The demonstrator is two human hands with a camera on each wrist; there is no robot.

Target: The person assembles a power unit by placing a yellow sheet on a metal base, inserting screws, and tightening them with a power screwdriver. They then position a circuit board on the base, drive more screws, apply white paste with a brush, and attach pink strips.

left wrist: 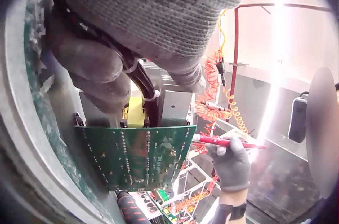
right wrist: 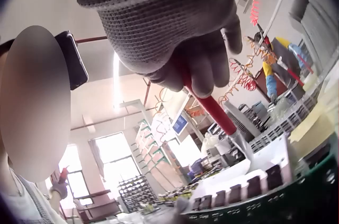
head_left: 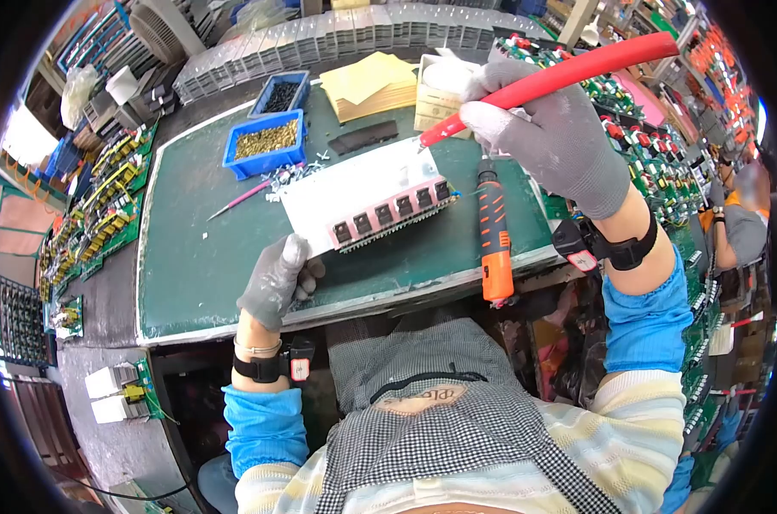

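My gloved left hand (head_left: 277, 278) grips the lower left corner of a white metal plate (head_left: 354, 193) with a row of black components (head_left: 393, 211) along its near edge. In the left wrist view a green circuit board (left wrist: 140, 155) shows beneath the left hand's gloved fingers (left wrist: 95, 59). The gloved right hand (head_left: 555, 128) is curled round a long red tool (head_left: 577, 68), also visible in the right wrist view as a red shaft (right wrist: 214, 113). Its tip meets or hovers just above the plate's upper right part; contact cannot be told.
An orange electric screwdriver (head_left: 495, 231) lies right of the plate. Behind are a blue bin of brass screws (head_left: 268, 141), a blue bin of black parts (head_left: 281, 94), yellow sheets (head_left: 371, 86) and a cardboard box (head_left: 435, 107). A pink-handled tool (head_left: 241, 199) lies left; circuit boards flank the green mat (head_left: 191, 248).
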